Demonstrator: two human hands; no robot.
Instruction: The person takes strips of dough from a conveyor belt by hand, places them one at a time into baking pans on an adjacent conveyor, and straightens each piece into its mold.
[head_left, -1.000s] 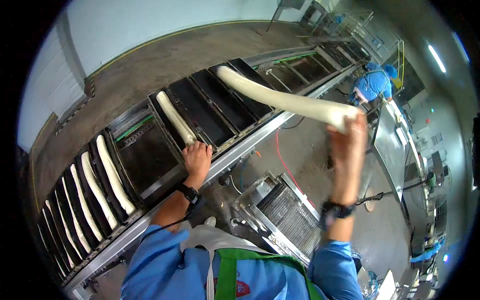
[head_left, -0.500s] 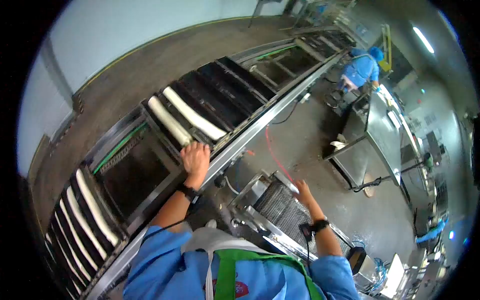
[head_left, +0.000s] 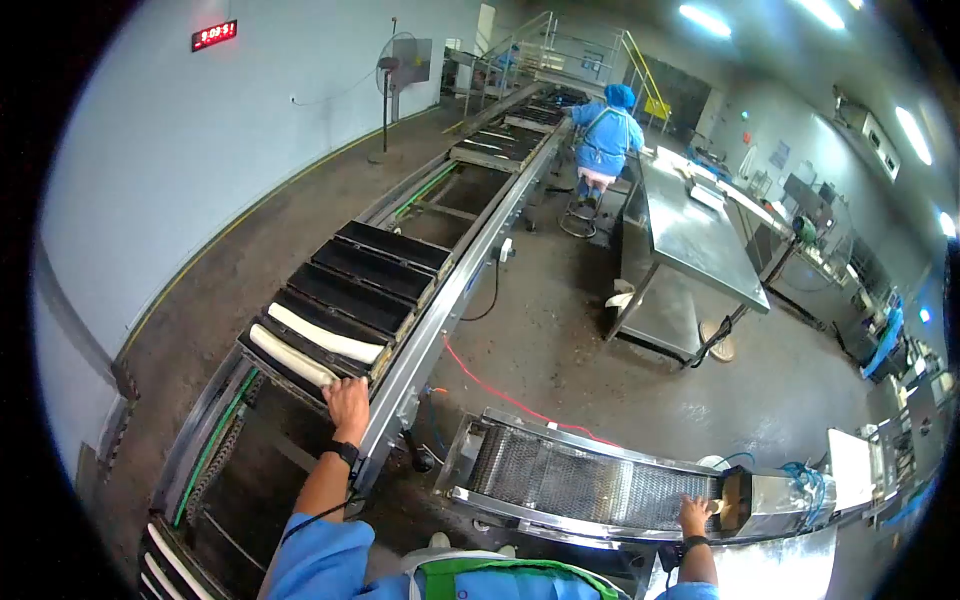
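The near end of the first dough roll (head_left: 290,356) is hidden under the left hand (head_left: 347,405), left of the frame's centre; its fingers lie bent over that end, but whether they grip or only press cannot be told. The roll lies along a black tray (head_left: 375,270) section on the long conveyor (head_left: 433,325). The second dough roll (head_left: 325,334) lies just beside it, one slot farther up the line, fully in view.

At lower right, the right hand (head_left: 694,517) has its fingers partly spread at the right end of the mesh belt (head_left: 570,481). A small pale piece (head_left: 715,506) shows at the fingertips, mostly covered, by the opening of a metal housing (head_left: 785,503); whether the hand holds it is unclear. The wrist and sleeve run off the bottom edge.

More pale rolls (head_left: 177,563) at lower left are cut off by the frame's bottom and the dark lens border. Between the two conveyors, a red hose (head_left: 490,387) crosses the floor and passes behind the mesh belt's far rail. At upper centre, a person in blue (head_left: 605,142) sits on a stool (head_left: 578,218), between the long conveyor and a steel tabletop (head_left: 700,240). The distant equipment at right is too blurred to name.
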